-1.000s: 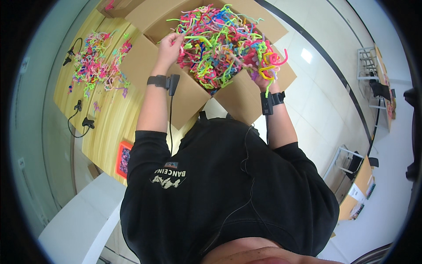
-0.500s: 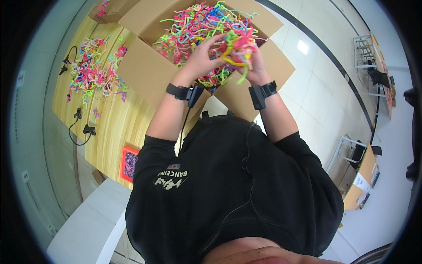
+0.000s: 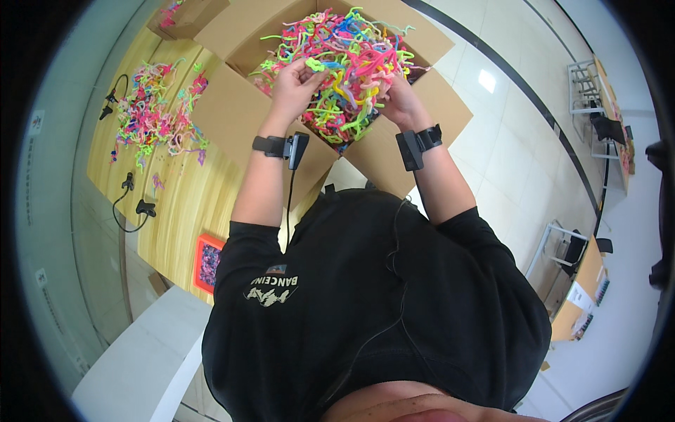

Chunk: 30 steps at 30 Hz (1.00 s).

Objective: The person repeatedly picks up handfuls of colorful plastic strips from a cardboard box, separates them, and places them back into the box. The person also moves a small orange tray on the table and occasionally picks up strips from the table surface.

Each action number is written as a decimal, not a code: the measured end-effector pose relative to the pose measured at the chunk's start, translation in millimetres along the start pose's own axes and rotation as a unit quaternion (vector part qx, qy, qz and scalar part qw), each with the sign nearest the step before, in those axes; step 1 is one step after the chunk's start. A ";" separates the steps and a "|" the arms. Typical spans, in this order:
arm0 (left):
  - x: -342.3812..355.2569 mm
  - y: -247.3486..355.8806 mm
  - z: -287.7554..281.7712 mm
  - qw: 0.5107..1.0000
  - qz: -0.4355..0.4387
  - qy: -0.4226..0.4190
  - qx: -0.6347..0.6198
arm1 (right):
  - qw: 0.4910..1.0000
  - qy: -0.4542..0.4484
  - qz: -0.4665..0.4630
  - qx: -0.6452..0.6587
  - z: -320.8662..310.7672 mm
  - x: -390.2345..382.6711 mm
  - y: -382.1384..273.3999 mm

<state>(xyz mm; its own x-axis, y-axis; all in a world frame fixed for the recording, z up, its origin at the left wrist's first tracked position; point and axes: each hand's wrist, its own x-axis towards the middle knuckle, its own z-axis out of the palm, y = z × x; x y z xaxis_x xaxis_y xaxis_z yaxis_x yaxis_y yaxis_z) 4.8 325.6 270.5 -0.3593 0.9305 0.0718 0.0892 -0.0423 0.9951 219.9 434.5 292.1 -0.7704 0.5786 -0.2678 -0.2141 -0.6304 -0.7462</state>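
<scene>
In front of me stands an open cardboard box (image 3: 261, 116) heaped with bright, squiggly, bendy strands (image 3: 337, 35) in pink, green, blue, yellow and white. My left hand (image 3: 290, 90) is over the box's left side, thumb and fingers pinched on a lime-green strand (image 3: 316, 65). Across the heap, my right hand (image 3: 402, 102) is closed round a tangle of pink and yellow strands (image 3: 371, 70); some of its fingers are hidden behind it. Where the held tangle ends and the heap begins is hard to make out.
On the wooden table (image 3: 176, 204) at left lies a loose pile of similar strands (image 3: 151, 116). Black clips with cords (image 3: 145, 208) and an orange tray (image 3: 200, 264) of small dark bits are nearer. A smaller cardboard box (image 3: 193, 17) stands at the far left.
My left hand has drawn away to the left from the bunch both hands were at, and now pinches a green strand. The right hand stays with the tangle, slightly lower.
</scene>
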 end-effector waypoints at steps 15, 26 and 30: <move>32.8 16.4 -44.9 0.956 0.008 0.118 -0.267 | 0.993 0.091 -0.022 0.072 -23.7 -12.0 -8.1; 55.1 -66.4 -53.1 0.964 -0.139 0.174 -0.147 | 0.976 -0.020 -0.043 0.215 -102.0 -1.6 6.3; 47.8 -99.6 -50.6 0.966 -0.213 0.116 -0.088 | 0.983 0.012 -0.042 0.180 -92.5 -8.0 5.3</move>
<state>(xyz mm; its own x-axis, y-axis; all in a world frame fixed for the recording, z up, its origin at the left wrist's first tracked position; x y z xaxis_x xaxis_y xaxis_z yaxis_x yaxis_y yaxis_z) -68.3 355.9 178.2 -0.5281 0.7719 -0.3540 -0.2647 0.2465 0.9323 280.6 474.4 233.9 -0.7279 0.6452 -0.2321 -0.4774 -0.7198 -0.5039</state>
